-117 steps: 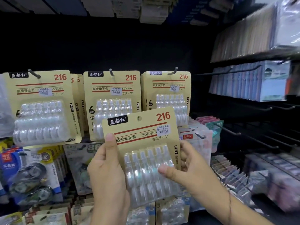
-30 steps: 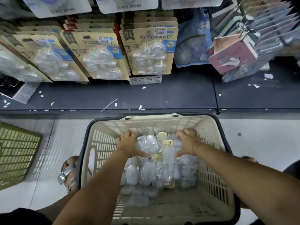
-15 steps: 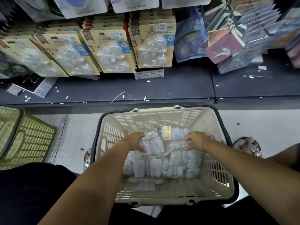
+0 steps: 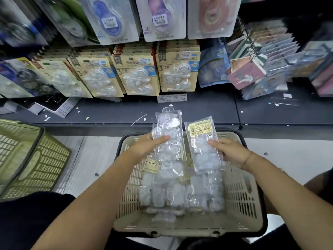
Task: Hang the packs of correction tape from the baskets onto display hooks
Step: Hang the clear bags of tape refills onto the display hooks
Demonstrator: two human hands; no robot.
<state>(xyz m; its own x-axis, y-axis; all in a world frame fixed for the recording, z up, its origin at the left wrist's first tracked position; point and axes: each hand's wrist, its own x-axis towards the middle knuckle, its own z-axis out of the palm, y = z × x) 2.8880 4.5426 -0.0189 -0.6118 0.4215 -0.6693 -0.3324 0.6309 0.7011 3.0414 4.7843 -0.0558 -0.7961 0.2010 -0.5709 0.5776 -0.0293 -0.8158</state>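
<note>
Over basket (image 4: 250, 192), left hand (image 4: 145, 145) gripping blurred pack (image 4: 168, 126), right hand (image 4: 232, 152) gripping labelled pack (image 4: 202, 139)

Dim, cool shop light through a wide-angle lens.
Upper hanging packs (image 4: 111, 20) smear with motion blur; edges bow outward; clear packs (image 4: 173, 192) in the basket (image 4: 239, 201) catch soft glare, perhaps from overhead; lower corners go dark.

Ahead of you runs a dark shelf (image 4: 198, 112), flecked with small white paper scraps (image 4: 78, 111). At its left end a black-and-white box (image 4: 48, 105) lies flat. To your right, pink and blue card packs (image 4: 246, 74) fan out in a row, beside a blue pouch (image 4: 212, 67). Pale floor (image 4: 97, 154) shows below the shelf.
</note>
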